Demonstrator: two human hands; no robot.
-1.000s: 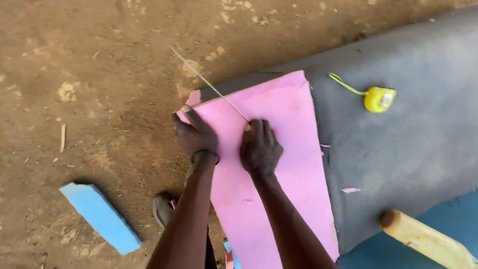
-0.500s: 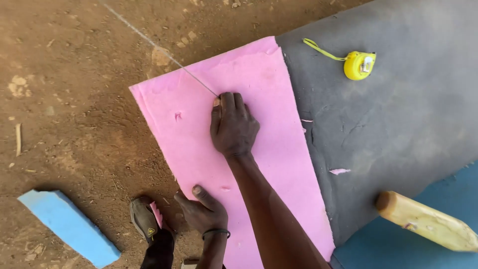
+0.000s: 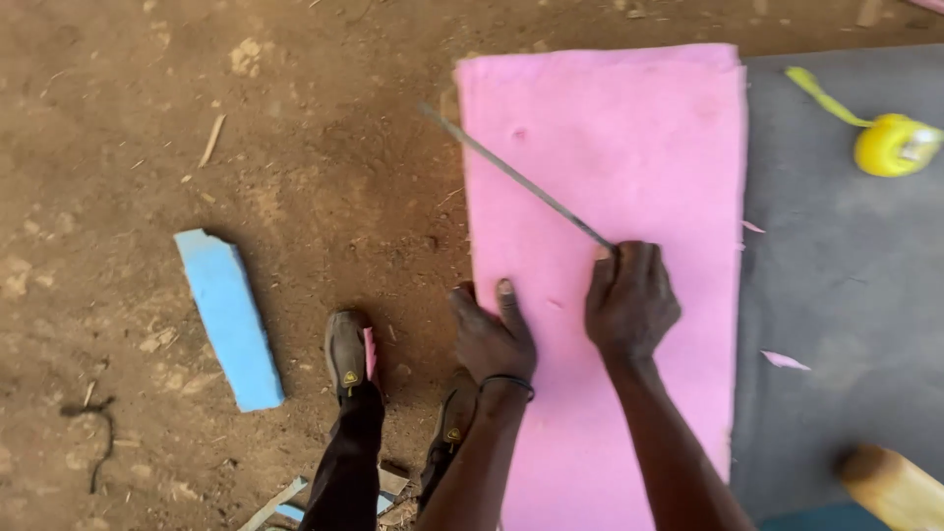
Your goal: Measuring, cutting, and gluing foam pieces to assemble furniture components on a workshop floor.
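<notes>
A pink foam sheet (image 3: 629, 147) lies flat, partly on a grey mat (image 3: 836, 256) and partly over the dirt ground. My right hand (image 3: 629, 300) rests on the sheet, shut on a thin metal blade (image 3: 516, 177) that slants up-left past the sheet's left edge. My left hand (image 3: 492, 334) presses flat on the foam near its left edge, fingers apart, a dark band on the wrist. The two hands are close together, side by side.
A yellow tape measure (image 3: 890, 143) lies on the grey mat at upper right. A blue foam offcut (image 3: 228, 320) sits on the dirt to the left. My dark shoes (image 3: 346, 354) stand by the sheet's edge. A wooden handle end (image 3: 890, 487) shows at lower right. Small pink scraps (image 3: 785, 361) dot the mat.
My left hand has come up from near my shoes and now presses on the foam beside my right hand. The view has shifted, so the sheet lies straighter.
</notes>
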